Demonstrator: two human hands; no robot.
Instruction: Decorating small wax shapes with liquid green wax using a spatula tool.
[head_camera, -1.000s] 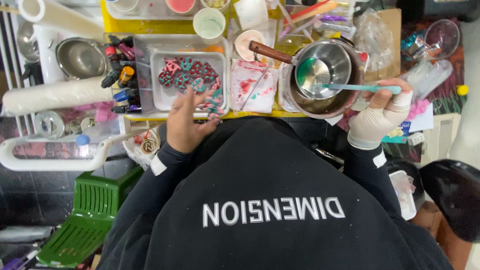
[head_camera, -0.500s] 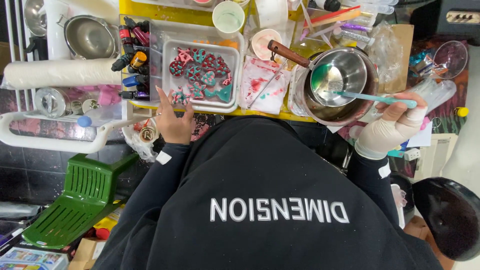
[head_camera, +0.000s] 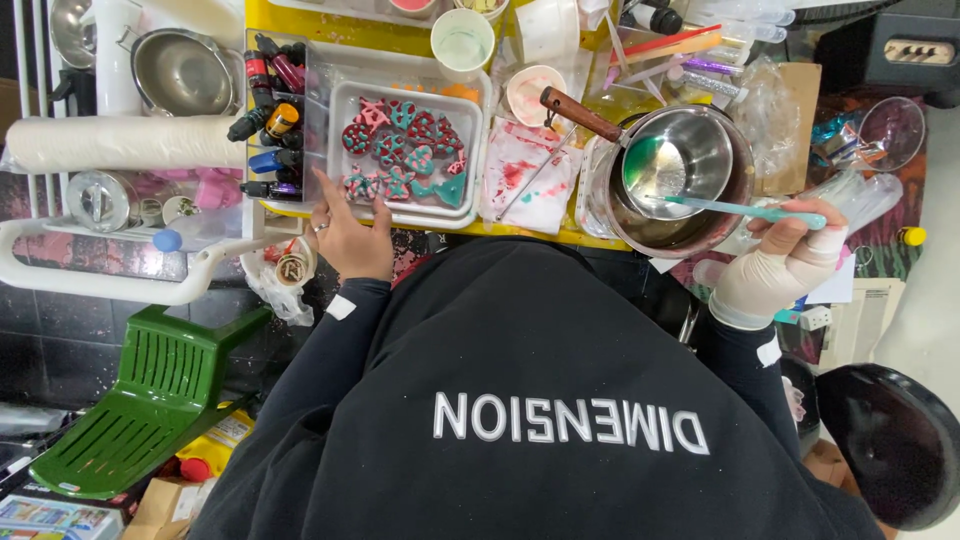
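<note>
While resting bare at the near edge of the white tray (head_camera: 405, 205), left hand (head_camera: 350, 235) spread, index finger raised, holding nothing. Right hand (head_camera: 775, 265), gloved, closed round one teal spatula (head_camera: 745, 210), tip reaching into the one steel saucepan (head_camera: 680, 165) with its wooden handle. In the tray, roughly a dozen red-and-teal moulded shapes (head_camera: 405, 150). One stained paper towel (head_camera: 530, 175) between tray and pan on the yellow surface (head_camera: 300, 12).

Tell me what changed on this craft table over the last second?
The bare left hand slid from over the white tray of red and teal shapes to its near left corner. The gloved right hand kept its grip on the long teal spatula, whose tip stayed in the steel saucepan. Nothing was picked up or let go.
</note>
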